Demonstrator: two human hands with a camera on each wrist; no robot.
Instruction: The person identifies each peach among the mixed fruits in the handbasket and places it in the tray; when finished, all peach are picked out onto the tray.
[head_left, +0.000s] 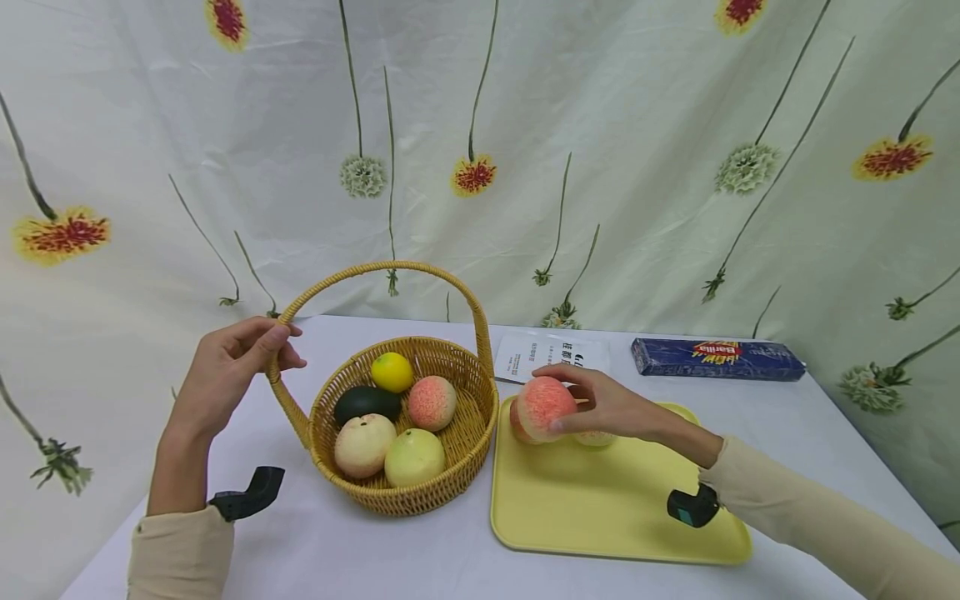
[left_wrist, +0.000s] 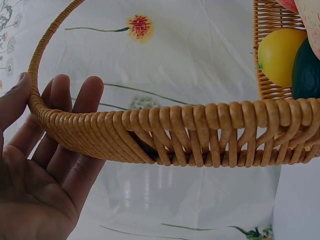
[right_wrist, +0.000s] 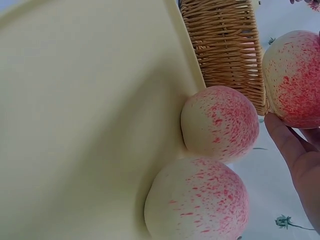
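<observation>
My left hand [head_left: 228,375] holds the arched handle [head_left: 390,267] of a round wicker basket [head_left: 408,500], its thumb on one side and fingers round the other. In the basket lie a lemon [head_left: 392,372], a dark green oval fruit [head_left: 366,406], a red-blushed peach [head_left: 432,403], a pale round fruit [head_left: 364,447] and a yellow-green one [head_left: 414,458]. My right hand [head_left: 600,404] grips a pink-red peach [head_left: 549,408] above the left rim of a yellow tray [head_left: 600,508]. In the right wrist view, two more peaches rest on the tray, a smaller one [right_wrist: 220,122] and a larger one [right_wrist: 197,200].
A white packet with printed text [head_left: 525,354] lies behind the tray. At the back right is a dark blue Barilla box [head_left: 716,360]. A flower-patterned cloth [head_left: 637,208] hangs behind the white-covered table [head_left: 360,558]. The basket stands close to the tray's left edge.
</observation>
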